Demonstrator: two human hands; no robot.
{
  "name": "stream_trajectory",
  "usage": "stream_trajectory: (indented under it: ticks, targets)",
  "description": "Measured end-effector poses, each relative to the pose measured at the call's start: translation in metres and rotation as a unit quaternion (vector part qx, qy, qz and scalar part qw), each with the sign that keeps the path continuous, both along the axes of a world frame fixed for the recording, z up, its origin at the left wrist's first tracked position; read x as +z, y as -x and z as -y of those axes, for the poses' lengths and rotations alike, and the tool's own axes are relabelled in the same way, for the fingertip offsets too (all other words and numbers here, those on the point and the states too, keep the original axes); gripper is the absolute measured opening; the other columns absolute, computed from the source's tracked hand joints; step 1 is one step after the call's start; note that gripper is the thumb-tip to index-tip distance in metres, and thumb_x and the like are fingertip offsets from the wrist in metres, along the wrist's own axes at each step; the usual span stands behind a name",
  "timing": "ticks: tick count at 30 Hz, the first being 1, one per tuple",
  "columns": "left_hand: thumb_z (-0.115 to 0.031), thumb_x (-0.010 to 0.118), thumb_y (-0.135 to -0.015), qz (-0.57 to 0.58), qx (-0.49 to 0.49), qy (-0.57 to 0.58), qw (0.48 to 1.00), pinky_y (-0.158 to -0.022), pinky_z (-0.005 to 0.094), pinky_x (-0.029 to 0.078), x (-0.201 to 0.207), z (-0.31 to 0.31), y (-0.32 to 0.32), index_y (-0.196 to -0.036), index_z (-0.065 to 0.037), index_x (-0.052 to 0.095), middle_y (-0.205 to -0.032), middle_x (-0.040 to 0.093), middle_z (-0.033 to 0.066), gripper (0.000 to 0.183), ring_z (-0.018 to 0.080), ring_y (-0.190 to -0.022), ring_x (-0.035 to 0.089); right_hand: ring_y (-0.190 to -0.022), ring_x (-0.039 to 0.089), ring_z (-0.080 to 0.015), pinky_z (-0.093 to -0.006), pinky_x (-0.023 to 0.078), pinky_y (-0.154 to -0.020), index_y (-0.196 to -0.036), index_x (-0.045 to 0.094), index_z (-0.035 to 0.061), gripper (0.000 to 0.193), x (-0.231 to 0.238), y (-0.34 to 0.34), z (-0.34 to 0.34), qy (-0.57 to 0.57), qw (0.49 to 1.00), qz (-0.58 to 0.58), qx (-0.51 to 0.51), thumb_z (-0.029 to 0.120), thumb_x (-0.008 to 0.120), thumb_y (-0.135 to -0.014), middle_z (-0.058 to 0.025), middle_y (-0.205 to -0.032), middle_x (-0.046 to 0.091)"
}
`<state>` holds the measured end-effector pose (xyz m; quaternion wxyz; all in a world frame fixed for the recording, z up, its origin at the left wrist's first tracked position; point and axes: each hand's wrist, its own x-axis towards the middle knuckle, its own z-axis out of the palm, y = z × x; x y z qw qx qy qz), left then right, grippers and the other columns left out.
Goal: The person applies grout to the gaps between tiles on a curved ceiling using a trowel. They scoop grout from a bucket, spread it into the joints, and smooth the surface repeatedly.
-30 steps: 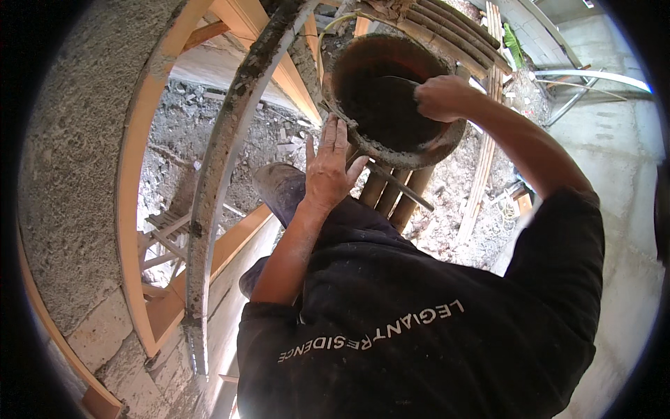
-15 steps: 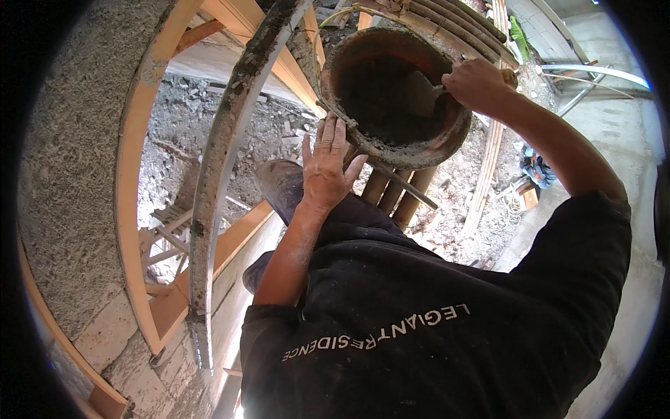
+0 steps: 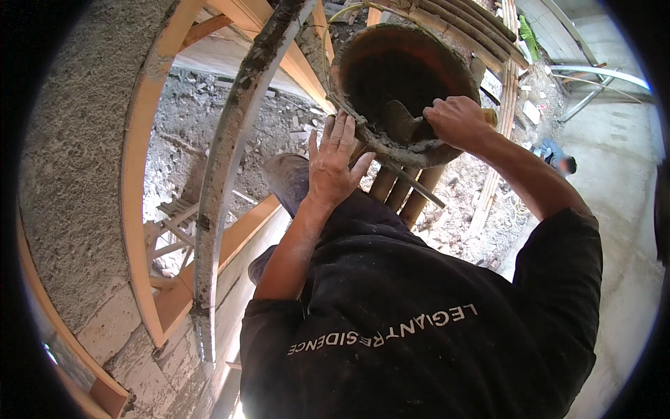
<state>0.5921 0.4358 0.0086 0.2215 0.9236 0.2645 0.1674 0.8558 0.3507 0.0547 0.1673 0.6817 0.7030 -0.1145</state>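
Note:
A round, mortar-crusted bucket [image 3: 460,59] with dark, wet mortar [image 3: 370,77] inside stands in front of me. My right hand [image 3: 457,124] is closed round the handle of a trowel, whose pale handle end [image 3: 491,117] sticks out beyond my fist. The trowel blade [image 3: 400,122] dips into the mortar on the near side of the bucket. On the bucket's near left edge, my left hand [image 3: 330,167] has its fingers stretched out and spread, fingertips at the rim. Whether it presses on the rim I cannot tell.
Bamboo poles [image 3: 384,187] lie under the bucket. To the left rise a long mortar-smeared metal bar [image 3: 230,119], a wooden frame [image 3: 132,181] and a rough plastered wall [image 3: 77,153]. Rubble covers the ground [image 3: 174,112] far below. Another person [image 3: 555,155] is down at the right.
My right hand has moved left and nearer to me, bringing the trowel blade to the bucket's near side. My left hand stays at the rim. The person below has shifted into clearer view.

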Motion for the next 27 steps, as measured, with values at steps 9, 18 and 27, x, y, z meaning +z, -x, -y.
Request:
stream_trajectory:
  ticks: [9,18,27]
  targets:
    - [-0.039,0.067,-0.082,0.019,0.008,-0.013,1.000,-0.106,0.0577,0.025,0.000,0.001,-0.001,-0.139,-0.002,0.039,-0.146,0.037,0.0172,0.074,0.0379,-0.132,0.038,-0.078,0.068,-0.0303,-0.0408,0.054,-0.066,-0.082,0.066,0.0056,0.011,-0.007,0.003,0.017,-0.054,0.995,-0.053,-0.069,0.012,0.057,-0.080,-0.0147,-0.080,0.066]
    - [-0.040,0.067,-0.081,0.038,0.018,-0.029,0.999,-0.105,0.0579,0.026,0.000,0.000,-0.005,-0.138,-0.001,0.041,-0.145,0.039,0.0177,0.074,0.0390,-0.131,0.039,-0.088,0.063,-0.0366,-0.0469,0.050,-0.077,-0.094,0.060,0.0046,0.022,0.016,-0.001,0.034,-0.082,0.952,-0.191,-0.225,0.018,0.058,-0.077,-0.0173,-0.088,0.064]
    - [-0.033,0.068,-0.083,0.108,0.043,0.033,0.993,-0.107,0.0485,0.031,0.017,-0.004,0.029,-0.137,-0.002,0.042,-0.139,0.042,0.0248,0.068,0.0399,-0.130,0.038,-0.093,0.061,-0.0356,-0.0428,0.049,-0.079,-0.113,0.060,0.0098,0.035,0.024,-0.012,0.035,-0.144,0.942,-0.216,-0.213,0.023,0.065,-0.081,-0.0152,-0.099,0.063]
